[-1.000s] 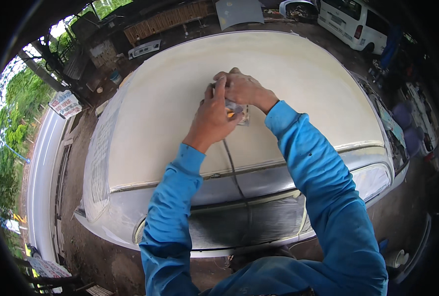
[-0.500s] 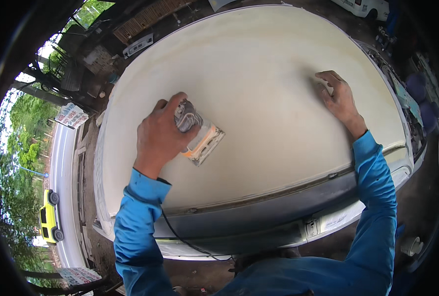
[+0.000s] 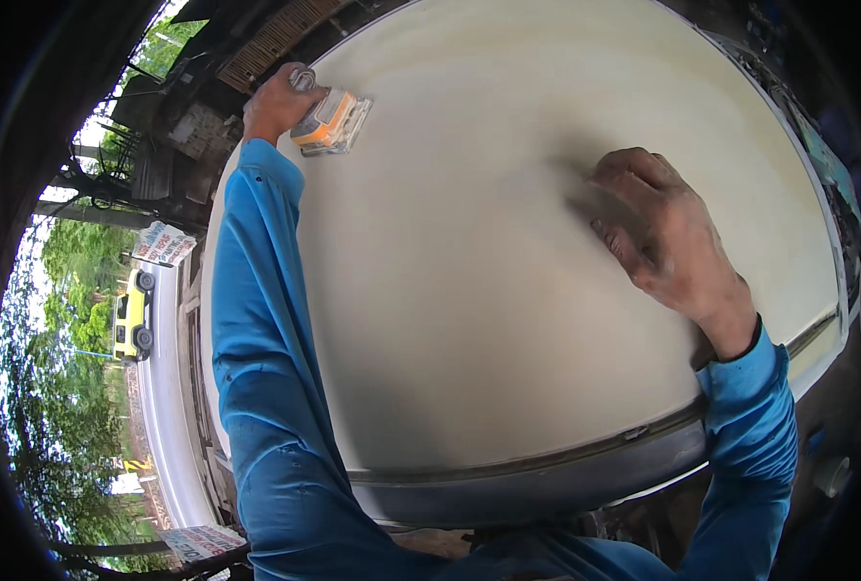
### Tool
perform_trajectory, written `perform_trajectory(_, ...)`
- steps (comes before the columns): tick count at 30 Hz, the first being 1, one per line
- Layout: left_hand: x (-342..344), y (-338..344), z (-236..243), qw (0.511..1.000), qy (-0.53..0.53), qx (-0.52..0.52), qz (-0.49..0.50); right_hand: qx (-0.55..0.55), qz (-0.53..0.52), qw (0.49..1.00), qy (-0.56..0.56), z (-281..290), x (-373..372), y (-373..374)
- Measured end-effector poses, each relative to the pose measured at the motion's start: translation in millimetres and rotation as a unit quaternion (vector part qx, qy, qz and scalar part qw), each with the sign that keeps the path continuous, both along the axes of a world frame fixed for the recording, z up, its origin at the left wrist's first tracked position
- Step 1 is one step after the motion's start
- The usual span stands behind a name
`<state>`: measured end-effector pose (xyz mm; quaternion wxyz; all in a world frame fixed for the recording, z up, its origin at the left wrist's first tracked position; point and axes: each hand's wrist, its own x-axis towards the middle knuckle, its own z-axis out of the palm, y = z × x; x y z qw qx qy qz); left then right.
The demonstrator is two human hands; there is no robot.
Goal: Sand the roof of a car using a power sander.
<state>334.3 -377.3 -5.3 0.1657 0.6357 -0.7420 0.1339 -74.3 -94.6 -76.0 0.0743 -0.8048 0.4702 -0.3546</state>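
Close to the far left edge of a cream-coloured car roof (image 3: 469,320), my left hand (image 3: 277,105) grips an electric sander (image 3: 332,122) by its rounded top. The sander has an orange band and a dusty rectangular base pad, which sits against the roof. My left arm is stretched far out. Over the right half of the roof hangs my right hand (image 3: 687,242), its fingers loosely bent, with a gap between thumb and fingers. Nothing shows in it, and a dark shadow lies on the roof beside its fingertips.
A dark grey strip (image 3: 537,489) of the car runs along the near side, below the roof's edge. Left of the car lies a road (image 3: 171,387) with a yellow vehicle (image 3: 132,315) and a sign board (image 3: 164,243). Clutter stands beyond the roof's right edge.
My left hand has pushed the sander from the left-middle of the roof to its far left edge. My right hand appears larger and lower in view. The whole view has shifted forward.
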Motion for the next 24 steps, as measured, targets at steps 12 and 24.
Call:
perform_trajectory(12,7,257,9,0.984,0.093,0.057,-0.143,0.006,0.016,1.000,0.001,-8,0,-1)
perform_trajectory(24,17,401,18,0.981,0.030,0.098,-0.163,-0.045,0.042,0.998,-0.001,-19,0,-2)
